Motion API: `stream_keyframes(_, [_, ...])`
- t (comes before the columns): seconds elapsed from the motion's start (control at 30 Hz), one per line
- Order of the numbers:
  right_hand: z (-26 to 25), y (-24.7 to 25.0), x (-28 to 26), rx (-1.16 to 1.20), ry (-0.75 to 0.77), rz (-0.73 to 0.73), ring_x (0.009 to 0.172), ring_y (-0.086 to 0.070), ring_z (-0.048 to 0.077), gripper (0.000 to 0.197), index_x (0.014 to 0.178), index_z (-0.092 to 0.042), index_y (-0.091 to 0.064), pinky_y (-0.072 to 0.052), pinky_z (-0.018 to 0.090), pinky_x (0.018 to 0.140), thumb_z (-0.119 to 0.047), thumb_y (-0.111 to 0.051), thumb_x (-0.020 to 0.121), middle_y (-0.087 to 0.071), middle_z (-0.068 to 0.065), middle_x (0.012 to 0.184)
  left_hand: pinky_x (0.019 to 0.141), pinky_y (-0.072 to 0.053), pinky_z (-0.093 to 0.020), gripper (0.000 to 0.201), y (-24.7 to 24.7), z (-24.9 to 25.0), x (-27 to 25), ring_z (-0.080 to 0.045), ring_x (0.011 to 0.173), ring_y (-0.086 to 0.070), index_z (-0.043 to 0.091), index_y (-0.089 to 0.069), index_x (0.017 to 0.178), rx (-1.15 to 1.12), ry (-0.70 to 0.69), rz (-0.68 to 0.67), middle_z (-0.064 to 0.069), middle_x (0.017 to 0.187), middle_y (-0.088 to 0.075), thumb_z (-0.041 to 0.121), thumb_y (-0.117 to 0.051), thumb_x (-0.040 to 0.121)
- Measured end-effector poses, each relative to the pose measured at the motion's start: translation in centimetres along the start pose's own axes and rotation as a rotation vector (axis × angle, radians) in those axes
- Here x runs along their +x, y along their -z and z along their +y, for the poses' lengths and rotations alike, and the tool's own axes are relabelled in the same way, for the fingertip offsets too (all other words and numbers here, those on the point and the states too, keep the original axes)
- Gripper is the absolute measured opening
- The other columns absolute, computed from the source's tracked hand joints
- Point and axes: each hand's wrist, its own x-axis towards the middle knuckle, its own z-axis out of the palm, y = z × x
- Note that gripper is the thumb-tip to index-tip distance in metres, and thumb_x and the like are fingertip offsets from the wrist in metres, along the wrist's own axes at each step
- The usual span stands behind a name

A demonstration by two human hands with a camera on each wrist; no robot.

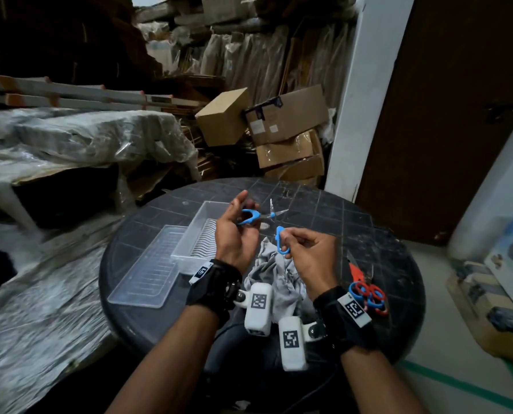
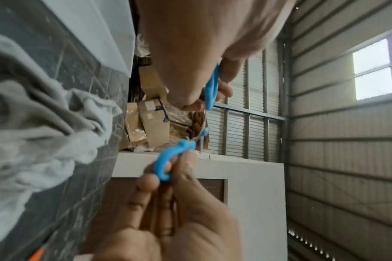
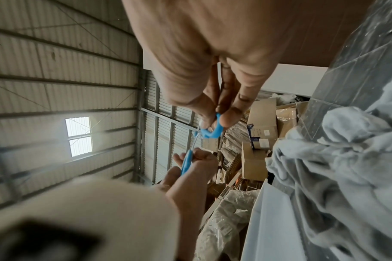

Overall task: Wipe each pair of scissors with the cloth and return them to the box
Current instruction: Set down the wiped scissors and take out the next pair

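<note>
Over the dark round table [image 1: 368, 234], your left hand [image 1: 234, 234] and right hand [image 1: 306, 249] each pinch one loop of the spread blue scissors [image 1: 250, 218]; nothing lies in the clear box [image 1: 203, 231].

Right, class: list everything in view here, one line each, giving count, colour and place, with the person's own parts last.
blue scissors: one, blue handles, opened wide, held above the table.
other scissors: a few, red and blue handles, table's right edge.
cloth: one, grey, crumpled between the wrists.
box: one, clear plastic, left of the hands.
lid: one, clear, beside the box.
table: one, dark, round.
cardboard boxes: several, brown, stacked behind.
left hand: grips one handle.
right hand: pinches the other handle.
</note>
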Motion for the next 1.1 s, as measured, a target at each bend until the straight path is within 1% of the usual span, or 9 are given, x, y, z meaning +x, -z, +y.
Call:
stream_keyframes(0.13, [1.2, -1.4, 0.3, -0.008, -0.009, 0.045, 0.071, -0.075, 0.012, 0.006, 0.091, -0.01, -0.082, -0.061, 0.028, 0.066, -0.006, -0.079, 0.088, -0.079, 0.003, 0.079, 0.082, -0.047, -0.031, 0.033, 0.0, -0.5, 1.4, -0.022, 0.079, -0.057, 0.008, -0.062, 0.081, -0.273, -0.013, -0.024, -0.004, 0.071, -0.056, 0.019, -0.043, 0.106])
stream_keyframes(0.2, [1.6, -2.1, 0.4, -0.001, -0.009, 0.052, 0.075, -0.077, 0.014, 0.007, 0.093, -0.008, -0.083, -0.063, 0.03, 0.07, -0.006, -0.08, 0.087, -0.08, 0.001, 0.081, 0.072, -0.041, -0.03, 0.039, -0.1, -0.6, 1.8, -0.02, 0.065, -0.047, 0.014, -0.048, 0.067, -0.311, -0.026, -0.065, -0.001, 0.06, -0.042, 0.022, -0.04, 0.105])
stream_keyframes(0.33, [2.5, -2.6, 0.5, -0.005, 0.003, -0.007, 0.071, -0.076, 0.014, 0.008, 0.094, -0.006, -0.082, -0.058, 0.024, 0.064, -0.004, -0.08, 0.087, -0.08, 0.003, 0.08, 0.049, -0.022, -0.027, 0.05, -0.1, -0.5, 3.2, -0.013, 0.045, -0.022, 0.022, -0.031, 0.052, -0.299, -0.037, -0.1, 0.005, 0.048, -0.023, 0.024, -0.037, 0.101])
stream_keyframes(0.5, [3.6, -2.1, 1.2, -0.027, -0.02, -0.086, 0.072, -0.074, 0.017, 0.007, 0.093, -0.005, -0.082, -0.061, 0.035, 0.072, -0.004, -0.08, 0.087, -0.08, 0.008, 0.082, 0.048, -0.014, -0.026, 0.053, 1.1, -0.3, 4.2, -0.01, 0.043, -0.018, 0.023, -0.032, 0.051, -0.23, -0.001, -0.233, 0.007, 0.046, -0.023, 0.028, -0.036, 0.103])
stream_keyframes(0.67, [3.1, -0.7, 1.6, -0.092, -0.024, -0.124, 0.069, -0.074, 0.011, 0.005, 0.089, -0.013, -0.082, -0.058, 0.025, 0.066, -0.008, -0.08, 0.088, -0.079, 0.001, 0.079, 0.042, -0.017, -0.024, 0.05, 3.2, 0.1, 5.3, -0.008, 0.041, -0.019, 0.021, -0.038, 0.057, -0.252, 0.026, -0.312, 0.007, 0.048, -0.025, 0.032, -0.04, 0.105])
stream_keyframes(0.8, [3.6, 0.9, 2.5, -0.365, 0.07, -0.047, 0.076, -0.073, 0.005, 0.009, 0.084, -0.026, -0.081, -0.061, 0.029, 0.075, -0.018, -0.083, 0.087, -0.078, -0.01, 0.079, 0.04, -0.019, -0.024, 0.053, 5.1, -0.1, 5.6, -0.008, 0.039, -0.021, 0.02, -0.04, 0.056, -0.27, 0.033, -0.283, 0.008, 0.047, -0.025, 0.032, -0.037, 0.107])
stream_keyframes(0.87, [3.6, 1.2, 2.4, -0.506, 0.101, -0.091, 0.08, -0.071, 0.002, 0.004, 0.09, -0.025, -0.081, -0.061, 0.029, 0.077, -0.027, -0.083, 0.087, -0.077, -0.013, 0.083, 0.039, -0.017, -0.024, 0.056, 5.7, -0.3, 5.6, -0.008, 0.04, -0.016, 0.022, -0.037, 0.053, -0.26, 0.043, -0.263, 0.008, 0.046, -0.024, 0.033, -0.037, 0.108])
stream_keyframes(1.0, [3.9, 0.1, 1.9, -0.712, 0.093, -0.266, 0.1, -0.067, 0.004, 0.04, 0.117, -0.024, -0.076, -0.056, 0.028, 0.091, -0.048, -0.081, 0.085, -0.074, -0.01, 0.111, 0.037, -0.016, -0.024, 0.058, 6.2, 0.2, 5.4, -0.007, 0.038, -0.016, 0.023, -0.031, 0.052, -0.235, 0.041, -0.234, 0.008, 0.045, -0.02, 0.034, -0.037, 0.108])
stream_keyframes(1.1, [4.4, -0.9, 2.0, -0.71, 0.083, -0.298, 0.105, -0.068, 0.006, 0.038, 0.119, -0.022, -0.075, -0.057, 0.033, 0.096, -0.037, -0.083, 0.085, -0.075, -0.008, 0.115, 0.034, -0.017, -0.023, 0.057, 6.7, 0.8, 5.4, -0.007, 0.035, -0.017, 0.024, -0.028, 0.051, -0.219, -0.007, -0.191, 0.008, 0.044, -0.019, 0.032, -0.036, 0.107])
